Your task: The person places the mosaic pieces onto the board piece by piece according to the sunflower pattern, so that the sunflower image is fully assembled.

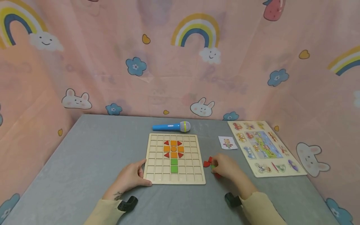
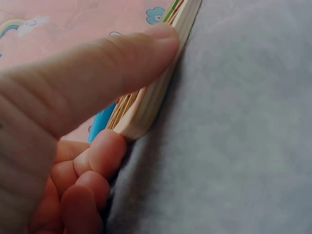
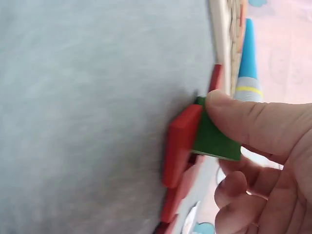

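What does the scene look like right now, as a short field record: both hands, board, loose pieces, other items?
left hand: thumb on the near left edge of the grid board, steadying it
right hand: pinches a green piece among red pieces on the table
board pattern: orange squares with red triangles at the corners, two green squares below
toy microphone: lies behind the board
small card: right of the board
picture puzzle: far right
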`<state>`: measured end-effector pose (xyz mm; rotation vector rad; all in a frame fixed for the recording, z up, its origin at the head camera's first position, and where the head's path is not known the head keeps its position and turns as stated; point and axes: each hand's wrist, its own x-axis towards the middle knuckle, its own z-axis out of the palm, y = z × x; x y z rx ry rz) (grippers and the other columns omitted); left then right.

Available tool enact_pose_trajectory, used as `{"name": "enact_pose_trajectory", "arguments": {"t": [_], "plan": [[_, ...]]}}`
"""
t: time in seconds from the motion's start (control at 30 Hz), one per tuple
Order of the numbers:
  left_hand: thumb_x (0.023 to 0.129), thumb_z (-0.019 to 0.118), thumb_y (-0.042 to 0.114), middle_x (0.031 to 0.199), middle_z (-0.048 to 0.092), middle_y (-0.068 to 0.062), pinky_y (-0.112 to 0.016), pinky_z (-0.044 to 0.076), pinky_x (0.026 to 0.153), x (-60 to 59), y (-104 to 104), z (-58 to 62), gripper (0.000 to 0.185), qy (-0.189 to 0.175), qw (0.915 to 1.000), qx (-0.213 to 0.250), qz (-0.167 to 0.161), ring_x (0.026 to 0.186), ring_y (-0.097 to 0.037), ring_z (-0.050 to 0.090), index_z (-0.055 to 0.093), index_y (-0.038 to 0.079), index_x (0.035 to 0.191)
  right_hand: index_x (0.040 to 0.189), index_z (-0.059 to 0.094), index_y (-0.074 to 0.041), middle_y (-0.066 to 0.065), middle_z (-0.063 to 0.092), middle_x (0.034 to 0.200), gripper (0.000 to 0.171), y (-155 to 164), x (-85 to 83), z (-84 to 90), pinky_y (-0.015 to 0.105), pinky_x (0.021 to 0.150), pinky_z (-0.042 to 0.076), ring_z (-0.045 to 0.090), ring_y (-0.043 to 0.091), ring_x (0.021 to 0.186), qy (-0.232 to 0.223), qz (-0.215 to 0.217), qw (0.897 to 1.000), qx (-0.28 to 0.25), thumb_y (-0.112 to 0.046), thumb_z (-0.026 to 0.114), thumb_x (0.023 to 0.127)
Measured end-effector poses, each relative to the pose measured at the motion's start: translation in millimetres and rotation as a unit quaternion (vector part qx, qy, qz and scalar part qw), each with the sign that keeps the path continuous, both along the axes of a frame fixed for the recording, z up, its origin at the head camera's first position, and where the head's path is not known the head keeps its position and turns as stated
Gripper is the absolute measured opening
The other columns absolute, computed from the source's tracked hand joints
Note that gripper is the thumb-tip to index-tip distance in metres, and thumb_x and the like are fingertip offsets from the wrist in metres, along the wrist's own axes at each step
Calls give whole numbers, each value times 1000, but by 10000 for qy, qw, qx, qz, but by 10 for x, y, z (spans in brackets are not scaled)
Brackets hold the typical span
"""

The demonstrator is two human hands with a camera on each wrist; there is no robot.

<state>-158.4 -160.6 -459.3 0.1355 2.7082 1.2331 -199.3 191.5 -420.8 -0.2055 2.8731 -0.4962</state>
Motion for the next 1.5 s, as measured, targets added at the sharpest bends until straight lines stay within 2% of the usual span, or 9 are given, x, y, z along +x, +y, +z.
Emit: {"name": "enact_pose_trajectory", "arguments": {"t": [0.2,0.33,0.47,0.57,0.63,0.97,1.23,1.4,1.5], "plan": [[52,89,23,57,51,1,-25,32,46,3,-2,3,101,-25,10000,35,-5,49,-13,43,41,4,139,76,62,-8,1,52,67,13,-148,38,98,29,53,36,47,15,61,-112,-328,9906,-1321,-11,74,73],[52,89,22,57,50,0,-25,31,46,-2,-5,0,101,-28,10000,41,32,49,-13,43,41,4,139,87,66,-3,3,56,67,12,-426,101,132,27,52,45,52,12,55,-372,-675,9643,-2532,-7,71,77],[52,89,23,57,51,0,-25,31,46,-6,-2,0,100,-39,10000,14,62,49,-13,43,42,3,138,87,62,4,6,58,65,9,-720,185,100,26,49,49,55,11,48,-1043,-812,9267,-3518,-1,65,81],[52,89,23,57,51,1,-25,31,46,-11,0,3,100,-41,10000,-12,67,49,-13,43,42,3,138,87,61,5,6,58,63,8,-890,236,40,23,47,48,54,10,45,-1489,-926,9060,-3851,-1,63,83],[52,89,23,57,51,1,-25,31,46,-14,1,6,100,-39,10000,-14,65,49,-13,44,42,4,138,86,62,5,5,58,61,7,-973,254,-6,21,46,46,53,10,44,-1609,-947,9035,-3857,-1,63,83],[52,89,23,57,50,1,-25,31,47,-28,-3,4,100,13,10000,8,34,49,-12,43,43,3,138,73,64,-1,2,54,54,8,-1139,266,-98,20,43,44,50,9,41,-1260,-686,9352,-3238,-2,64,80],[52,89,24,57,50,1,-25,31,46,-21,-4,6,101,-36,10000,19,48,49,-12,43,42,5,139,67,64,-5,-3,51,52,10,-1143,264,-122,21,43,39,46,8,45,-444,-199,9627,-2662,-2,66,76],[52,89,24,57,51,1,-25,32,46,-15,-5,0,101,-53,10000,39,15,49,-13,44,42,5,139,79,69,-6,2,59,70,5,-891,109,18,27,55,40,50,14,64,208,-518,9816,-1824,-8,65,80],[53,89,24,57,51,1,-25,32,46,-9,-12,-8,101,-49,10000,27,11,49,-12,43,42,4,139,96,69,-2,8,63,85,16,-633,-35,90,33,64,45,54,19,74,301,-822,9888,-1206,-9,59,85]]}}
